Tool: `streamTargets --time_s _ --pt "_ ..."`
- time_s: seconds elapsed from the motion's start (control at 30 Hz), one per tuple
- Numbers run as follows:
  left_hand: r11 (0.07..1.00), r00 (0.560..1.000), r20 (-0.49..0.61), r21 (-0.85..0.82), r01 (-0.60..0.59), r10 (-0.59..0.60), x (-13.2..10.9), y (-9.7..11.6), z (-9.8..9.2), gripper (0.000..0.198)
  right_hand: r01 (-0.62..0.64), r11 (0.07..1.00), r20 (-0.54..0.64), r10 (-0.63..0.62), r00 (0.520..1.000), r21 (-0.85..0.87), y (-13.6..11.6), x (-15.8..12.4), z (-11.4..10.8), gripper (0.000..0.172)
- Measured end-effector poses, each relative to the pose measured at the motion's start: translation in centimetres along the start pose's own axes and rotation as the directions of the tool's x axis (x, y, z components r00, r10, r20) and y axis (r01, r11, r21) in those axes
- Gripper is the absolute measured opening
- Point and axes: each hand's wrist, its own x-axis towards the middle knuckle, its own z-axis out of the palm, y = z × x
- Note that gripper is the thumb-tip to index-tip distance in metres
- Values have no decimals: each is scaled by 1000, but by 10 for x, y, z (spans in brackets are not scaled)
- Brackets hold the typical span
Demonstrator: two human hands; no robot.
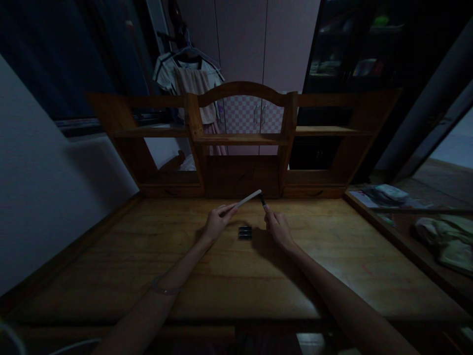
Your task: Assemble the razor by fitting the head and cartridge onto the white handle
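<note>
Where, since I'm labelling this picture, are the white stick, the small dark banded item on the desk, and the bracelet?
White stick (249, 198): head view, middle of its exposed length.
Dark banded item (245, 233): head view, middle of its top.
Bracelet (166, 291): head view, bright spot on its band.

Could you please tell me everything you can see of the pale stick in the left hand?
The pale stick is slim, straight and whitish, with a smooth look that might be plastic, though the dim light leaves this unsure. The left hand grips its near end. It slants away above the wooden desk, its far end beside the tip of a dark, slim item in the right hand. Whether the two touch cannot be told.
</note>
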Motion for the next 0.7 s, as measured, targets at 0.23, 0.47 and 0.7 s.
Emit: streamTargets --time_s 0.23,0.47,0.7 --pt "1000 999 -31 -13 -13 13 1 -1 -2 33 21 1000 -5 -21 1000 1 -1 0 -1 59" --pt "999 1000 -6 41 -23 23 -1 4 -1 32 23 1000 5 -24 1000 8 0 0 0 58" --pt "997 998 -8 56 -60 60 -1 3 0 32 18 1000 4 -18 1000 3 0 0 0 58"
